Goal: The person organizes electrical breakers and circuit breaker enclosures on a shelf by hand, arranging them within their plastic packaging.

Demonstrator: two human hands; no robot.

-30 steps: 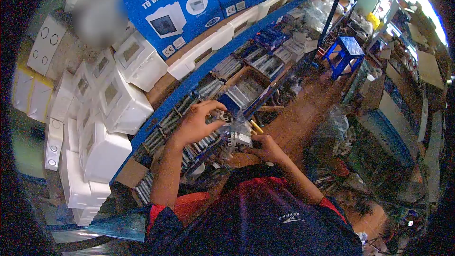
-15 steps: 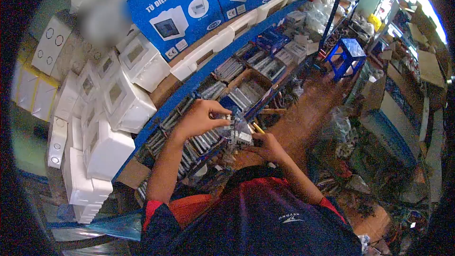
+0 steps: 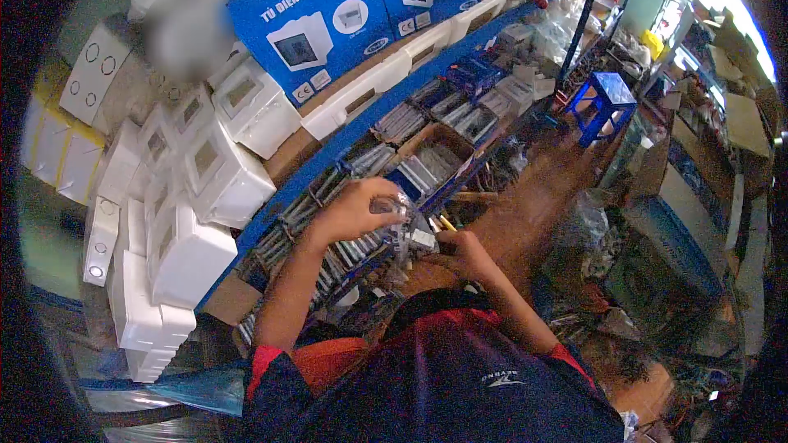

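Observation:
My left hand (image 3: 361, 212) is closed in a pinch on the upper part of a clear plastic bag (image 3: 399, 239). The bag hangs crumpled in front of my chest. Small white pieces (image 3: 422, 240) show in or against it, too blurred to name. My right hand (image 3: 464, 251) is closed at the bag's right side, close to the white pieces. A thin yellow stick (image 3: 446, 222), perhaps a pencil, pokes up from its fingers. Its grip on the bag is partly hidden.
White plastic enclosures (image 3: 193, 254) are stacked on the left, by blue printed cartons (image 3: 308, 37). Below the blue shelf edge, open boxes hold packed small parts (image 3: 423, 168). A blue stool (image 3: 606, 107) stands on the brown floor (image 3: 533, 197); cardboard boxes (image 3: 681, 205) lie right.
My left fingers have moved slightly down around the top of the bag, which has changed shape. The white pieces look less spread out. My right hand stays nearly in place.

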